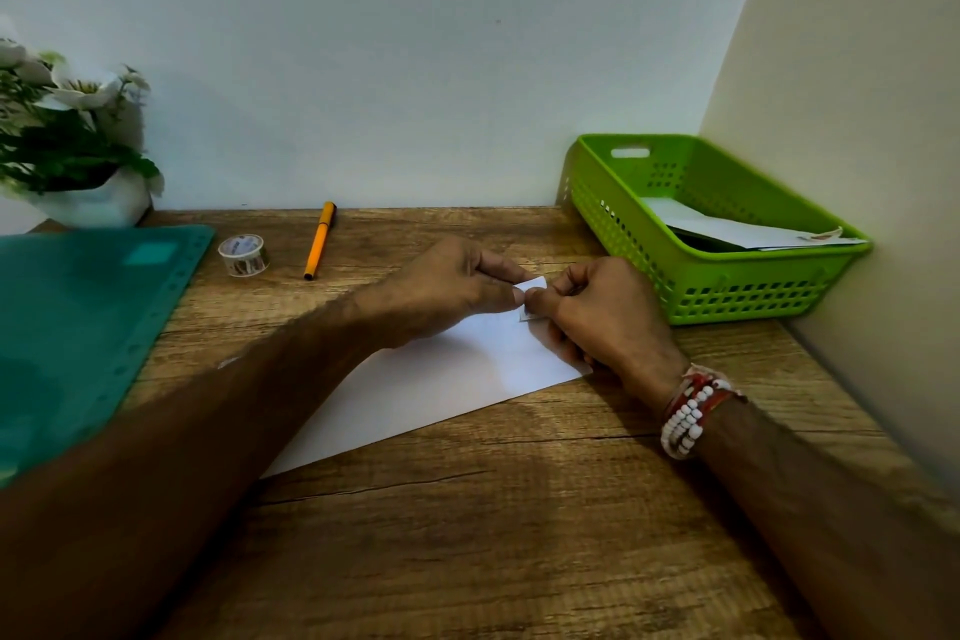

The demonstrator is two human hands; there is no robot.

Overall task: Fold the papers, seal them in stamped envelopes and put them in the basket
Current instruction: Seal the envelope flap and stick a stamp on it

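A white envelope lies flat and slanted on the wooden desk. My left hand and my right hand meet at its far right corner, thumbs nearly touching. Between the fingertips sits a small stamp, pinched against the envelope by my right hand; my left hand pinches the corner of the envelope beside it. The green basket stands to the right against the wall. It holds white envelopes, one showing a stamp at its corner.
A roll of stamp tape and an orange pen lie at the back of the desk. A teal plastic folder covers the left side. A white pot of flowers stands in the back left corner. Walls close in behind and right.
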